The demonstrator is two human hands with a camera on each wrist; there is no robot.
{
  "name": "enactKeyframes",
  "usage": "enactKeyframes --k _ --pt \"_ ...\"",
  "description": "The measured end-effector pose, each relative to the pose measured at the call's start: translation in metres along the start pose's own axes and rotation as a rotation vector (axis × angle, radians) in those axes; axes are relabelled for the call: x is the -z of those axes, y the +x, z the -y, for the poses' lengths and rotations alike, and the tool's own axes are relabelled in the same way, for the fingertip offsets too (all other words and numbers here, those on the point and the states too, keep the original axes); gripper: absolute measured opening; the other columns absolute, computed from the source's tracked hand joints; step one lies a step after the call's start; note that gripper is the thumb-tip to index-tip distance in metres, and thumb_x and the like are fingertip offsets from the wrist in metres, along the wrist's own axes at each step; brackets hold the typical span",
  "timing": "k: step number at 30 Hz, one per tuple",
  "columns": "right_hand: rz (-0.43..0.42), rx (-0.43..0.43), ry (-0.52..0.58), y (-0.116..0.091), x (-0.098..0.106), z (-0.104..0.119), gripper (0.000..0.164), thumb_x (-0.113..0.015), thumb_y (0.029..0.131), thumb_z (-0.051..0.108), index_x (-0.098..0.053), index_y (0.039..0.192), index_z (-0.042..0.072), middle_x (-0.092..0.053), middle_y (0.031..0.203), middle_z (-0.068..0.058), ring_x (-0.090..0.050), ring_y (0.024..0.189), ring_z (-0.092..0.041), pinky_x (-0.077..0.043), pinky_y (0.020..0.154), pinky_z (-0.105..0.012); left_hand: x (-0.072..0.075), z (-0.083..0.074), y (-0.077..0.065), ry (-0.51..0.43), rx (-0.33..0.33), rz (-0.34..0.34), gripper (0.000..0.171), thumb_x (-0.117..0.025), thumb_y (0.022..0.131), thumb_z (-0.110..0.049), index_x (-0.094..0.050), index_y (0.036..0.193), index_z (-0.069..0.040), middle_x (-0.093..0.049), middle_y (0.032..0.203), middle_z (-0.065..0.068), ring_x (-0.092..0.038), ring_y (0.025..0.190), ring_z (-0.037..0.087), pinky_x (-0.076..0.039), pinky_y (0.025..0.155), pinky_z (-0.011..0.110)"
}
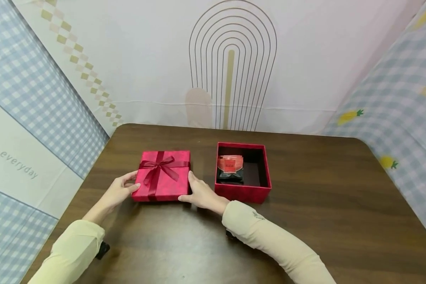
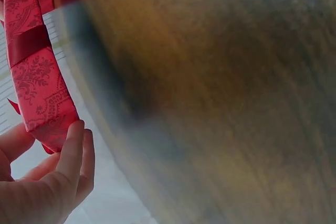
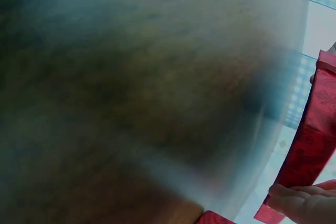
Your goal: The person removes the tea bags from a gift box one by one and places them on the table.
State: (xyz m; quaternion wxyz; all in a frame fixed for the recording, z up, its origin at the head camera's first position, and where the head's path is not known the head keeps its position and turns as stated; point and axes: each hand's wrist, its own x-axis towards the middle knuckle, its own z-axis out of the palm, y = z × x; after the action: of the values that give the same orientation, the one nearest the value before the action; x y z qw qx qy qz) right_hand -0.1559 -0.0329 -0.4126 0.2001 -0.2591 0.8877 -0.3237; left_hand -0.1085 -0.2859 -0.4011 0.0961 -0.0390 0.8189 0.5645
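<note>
A red patterned gift box lid (image 1: 172,181) with a dark red ribbon and bow is held level at the left of the table. My left hand (image 1: 118,191) grips its left side, thumb near the front corner. At the right side, my right hand (image 1: 202,193) holds it with the thumb along the front. In the left wrist view, wall shows between the lid (image 2: 39,87) and the tabletop, so it appears raised. The open red box (image 1: 243,193) stands right of my right hand. Inside its left part lies a red and black packet (image 1: 230,167); its right part shows dark bottom.
The brown wooden table (image 1: 323,205) has rounded far corners. A white wall cloth (image 1: 145,71) with arch lines hangs behind it, and blue checked cloth (image 1: 401,114) hangs at both sides. The box stands close to the right forearm.
</note>
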Motion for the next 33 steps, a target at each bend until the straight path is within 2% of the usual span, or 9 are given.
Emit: enactKeyframes --k 7,12,15,20,24,27,30,33 --pt "0.046 -0.07 -0.034 0.004 -0.004 -0.002 0.086 -0.065 0.084 0.03 -0.013 0.143 -0.006 -0.015 0.15 -0.017 -0.023 0.135 -0.024 -0.025 0.109 -0.034 -0.007 0.007 0.006 0.04 0.026 -0.013 0.053 -0.047 0.091 0.002 -0.023 0.136 0.017 -0.039 0.125 0.037 -0.054 0.086 0.0 -0.049 0.069 0.017" --pt "0.076 -0.103 -0.06 0.007 -0.006 -0.003 0.086 -0.065 0.085 0.03 -0.012 0.143 -0.006 -0.016 0.149 -0.017 -0.026 0.134 -0.025 -0.026 0.108 -0.033 -0.01 0.012 0.009 0.085 0.042 -0.012 0.053 -0.048 0.09 0.003 -0.023 0.135 0.017 -0.041 0.125 0.037 -0.058 0.099 0.022 -0.049 0.069 0.017" --pt "0.091 -0.123 -0.068 0.009 -0.006 -0.004 0.087 -0.064 0.085 0.03 -0.009 0.144 -0.005 -0.016 0.15 -0.015 -0.028 0.134 -0.024 -0.026 0.108 -0.033 -0.011 0.013 0.01 0.083 0.047 -0.002 0.055 -0.048 0.09 0.002 -0.022 0.136 0.017 -0.039 0.127 0.037 -0.054 0.106 0.034 -0.049 0.071 0.019" --pt "0.102 -0.137 -0.062 0.013 -0.005 -0.005 0.087 -0.063 0.086 0.03 -0.007 0.145 -0.002 -0.014 0.151 -0.013 -0.024 0.135 -0.022 -0.024 0.109 -0.032 -0.009 0.014 0.012 0.032 0.075 0.017 0.058 -0.047 0.092 -0.002 -0.017 0.139 0.013 -0.031 0.136 0.035 -0.046 0.116 0.039 -0.05 0.074 0.021" --pt "0.103 -0.125 -0.055 0.015 -0.004 -0.005 0.086 -0.062 0.087 0.031 -0.006 0.145 -0.002 -0.011 0.151 -0.013 -0.021 0.136 -0.022 -0.022 0.11 -0.032 -0.008 0.013 0.012 0.008 0.087 0.037 0.063 -0.049 0.092 -0.007 -0.013 0.141 0.011 -0.025 0.139 0.034 -0.037 0.123 0.043 -0.05 0.083 0.032" --pt "0.101 -0.099 -0.047 0.016 -0.004 -0.006 0.086 -0.061 0.087 0.031 -0.005 0.145 -0.003 -0.009 0.152 -0.014 -0.018 0.137 -0.022 -0.021 0.11 -0.032 -0.007 0.012 0.012 0.0 0.093 0.054 0.072 -0.052 0.092 -0.011 -0.005 0.143 0.008 -0.019 0.142 0.034 -0.031 0.126 0.045 -0.045 0.091 0.045" --pt "0.107 -0.063 -0.021 0.012 -0.002 -0.008 0.088 -0.061 0.087 0.032 -0.004 0.145 -0.002 -0.005 0.152 -0.014 -0.013 0.138 -0.022 -0.018 0.111 -0.032 -0.008 0.008 0.011 0.047 0.087 0.04 0.083 -0.056 0.09 -0.018 0.003 0.144 0.003 -0.017 0.143 0.034 -0.031 0.126 0.047 -0.038 0.095 0.051" --pt "0.118 -0.018 0.027 0.004 0.003 -0.008 0.089 -0.06 0.087 0.033 -0.001 0.145 0.001 0.0 0.152 -0.013 -0.008 0.139 -0.02 -0.016 0.111 -0.032 -0.009 0.001 0.011 0.191 0.052 0.002 0.09 -0.059 0.088 -0.025 0.006 0.144 0.002 -0.019 0.142 0.035 -0.036 0.122 0.048 -0.035 0.097 0.054"
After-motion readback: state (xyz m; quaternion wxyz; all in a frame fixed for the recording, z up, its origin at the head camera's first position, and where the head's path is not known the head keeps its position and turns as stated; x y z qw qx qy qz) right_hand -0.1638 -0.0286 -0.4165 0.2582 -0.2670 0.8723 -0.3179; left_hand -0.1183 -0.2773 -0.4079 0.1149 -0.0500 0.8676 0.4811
